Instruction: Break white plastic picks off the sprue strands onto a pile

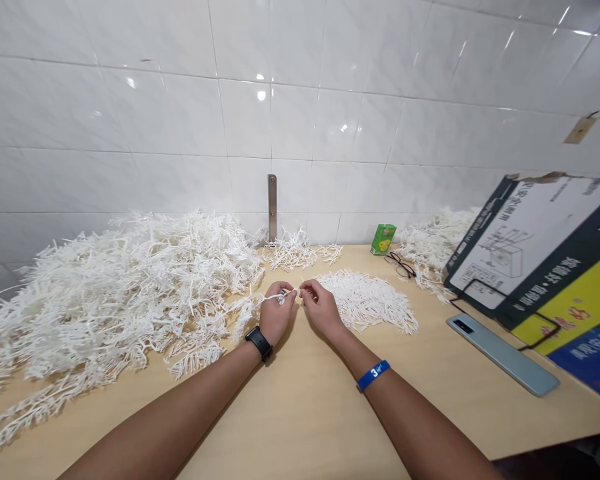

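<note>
My left hand (pixel 276 312), with a black watch at the wrist, is closed in a pinch on a white branched plastic strand (pixel 247 308). The strand trails out to the left of the fingers. My right hand (pixel 320 305) has its thumb and fingertips pinched together close to the strand's other end. What lies between those fingertips is too small to make out. Beside the right hand spreads a flat heap of small white plastic pieces (pixel 367 300). Left of the left hand rises a large tangled pile of white branched strands (pixel 145 287).
A smaller white heap (pixel 300 250) lies by a metal bracket (pixel 273 207) at the tiled wall. To the right are a green box (pixel 383 239), eyeglasses (pixel 401 265), another white pile (pixel 437 240), a phone (pixel 503 355) and a printed carton (pixel 540 260) with a black wire frame (pixel 525 310).
</note>
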`<state>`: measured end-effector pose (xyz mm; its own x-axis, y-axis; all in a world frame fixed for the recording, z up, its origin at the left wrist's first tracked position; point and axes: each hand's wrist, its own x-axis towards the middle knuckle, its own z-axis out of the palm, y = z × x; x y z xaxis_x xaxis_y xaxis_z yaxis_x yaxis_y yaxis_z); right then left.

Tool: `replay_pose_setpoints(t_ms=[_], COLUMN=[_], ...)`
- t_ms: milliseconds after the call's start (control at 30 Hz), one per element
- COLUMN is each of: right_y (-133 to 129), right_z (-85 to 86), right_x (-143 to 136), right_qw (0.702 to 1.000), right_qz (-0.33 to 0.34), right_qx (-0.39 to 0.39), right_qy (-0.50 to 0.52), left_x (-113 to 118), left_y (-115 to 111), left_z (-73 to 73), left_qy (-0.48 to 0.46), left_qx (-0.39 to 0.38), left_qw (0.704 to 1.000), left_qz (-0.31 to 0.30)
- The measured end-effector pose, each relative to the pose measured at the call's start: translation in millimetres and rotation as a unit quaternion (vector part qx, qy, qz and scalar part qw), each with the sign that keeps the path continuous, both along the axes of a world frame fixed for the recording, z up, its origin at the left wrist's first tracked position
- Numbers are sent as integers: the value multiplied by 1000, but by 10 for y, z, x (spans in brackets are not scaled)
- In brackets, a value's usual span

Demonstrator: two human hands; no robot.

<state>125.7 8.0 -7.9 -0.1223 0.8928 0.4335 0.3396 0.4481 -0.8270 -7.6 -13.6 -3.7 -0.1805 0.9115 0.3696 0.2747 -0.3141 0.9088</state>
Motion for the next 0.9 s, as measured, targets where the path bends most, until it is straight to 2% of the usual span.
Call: replay_pose_setpoints(t_ms=[233, 333, 533, 667, 900], right_y=[19, 22, 21, 11, 24], right_z=[-28, -22, -5, -17, -31], right_x=[-2, 5, -1, -1, 36], right_qw=[998, 998, 998, 995, 990], right_qz=[25, 9, -8, -37, -42], right_qx=[58, 61, 55, 32, -12], right_qy=[-21, -26, -37, -83, -135], left_x=[8, 5, 20, 43, 52], left_y=[23, 28, -17, -61, -34], left_z=[-10, -16, 4, 26, -10], left_qy=[-4, -4, 0, 15, 68], left_qx=[-7, -16, -19, -23, -61], left_qw=[1000, 999, 998, 995, 985], left_qz=[-28, -30, -57, -95, -150])
